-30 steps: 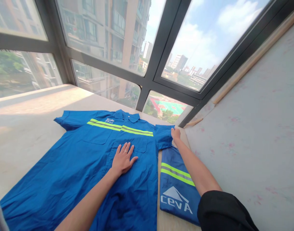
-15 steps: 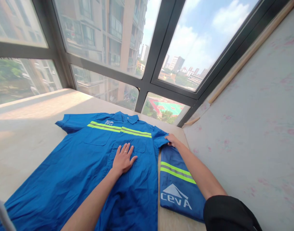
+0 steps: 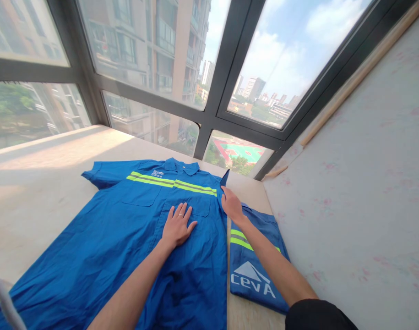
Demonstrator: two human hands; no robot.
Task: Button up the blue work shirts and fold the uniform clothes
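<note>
A blue work shirt with yellow-green reflective stripes lies spread flat, front up, on a pale stone sill. My left hand lies flat on its chest, fingers spread, a ring on one finger. My right hand pinches the shirt's right sleeve at the shoulder seam; the sleeve is lifted and turned inward over the shirt's edge. Beside it on the right lies a folded blue garment with the same stripes and a white "CEVA" logo, under my right forearm.
Large dark-framed windows close off the far side of the sill. A pale patterned wall rises on the right, next to the folded garment. A white curved object shows at the bottom left corner.
My right hand has drawn the right sleeve from its spread-out position leftward to the shirt's side edge. My left hand has stayed flat on the chest.
</note>
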